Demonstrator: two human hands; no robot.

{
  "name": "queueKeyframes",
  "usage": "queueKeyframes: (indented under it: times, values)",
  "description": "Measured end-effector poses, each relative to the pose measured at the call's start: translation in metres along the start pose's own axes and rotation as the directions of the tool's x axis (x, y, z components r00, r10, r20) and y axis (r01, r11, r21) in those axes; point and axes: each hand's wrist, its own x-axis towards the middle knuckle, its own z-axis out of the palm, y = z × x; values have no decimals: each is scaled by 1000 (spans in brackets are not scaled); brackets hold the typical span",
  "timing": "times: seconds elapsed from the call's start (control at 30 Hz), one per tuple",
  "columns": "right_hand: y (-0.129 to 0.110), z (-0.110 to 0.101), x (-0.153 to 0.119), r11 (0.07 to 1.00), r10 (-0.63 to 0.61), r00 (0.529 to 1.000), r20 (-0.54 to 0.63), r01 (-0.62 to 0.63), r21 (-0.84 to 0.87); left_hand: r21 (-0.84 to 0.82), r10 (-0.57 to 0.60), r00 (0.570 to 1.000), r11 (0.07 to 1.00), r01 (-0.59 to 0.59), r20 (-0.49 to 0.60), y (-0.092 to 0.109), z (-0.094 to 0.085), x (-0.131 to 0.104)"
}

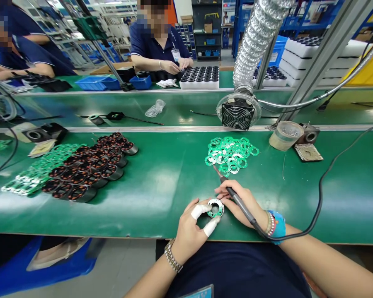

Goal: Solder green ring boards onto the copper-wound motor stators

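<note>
Left hand (189,231) pinches a green-and-white ring (216,201); right hand (251,200), curled, grips a soldering iron (240,203), tip apart. Apparently positioning; contact would call for turning the tip ringward.

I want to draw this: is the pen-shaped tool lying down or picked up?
Picked up: the right hand holds the pen-shaped tool, its tip near the green rings. Whether it's switched on, I cannot tell.

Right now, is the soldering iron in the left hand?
No: the right hand holds the soldering iron; the left hand grips a ring-shaped piece.
</note>
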Motion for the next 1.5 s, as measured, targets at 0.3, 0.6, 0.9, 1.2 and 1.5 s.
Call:
queueKeyframes:
  times: [0.3,0.6,0.9,1.2,1.5]
  values:
    - [-9,-9,-4,965,-117,986,117,141,-223,-38,27,1000,999,-26,1,-2,1,-2]
    - [-13,-14,-2,942,-188,952,242,244,-228,-104,-112,989,987,122,95,4,-9,-1]
    - [-11,-16,6,928,-203,907,368,299,-224,-117,-364,905,911,395,223,-3,-29,4]
    - [-16,-17,7,931,-169,912,375,273,-242,-262,-377,841,829,493,389,-9,-37,22]
    - [-17,-19,6,936,-148,910,387,255,-244,-199,-496,789,786,586,363,-25,-55,11]
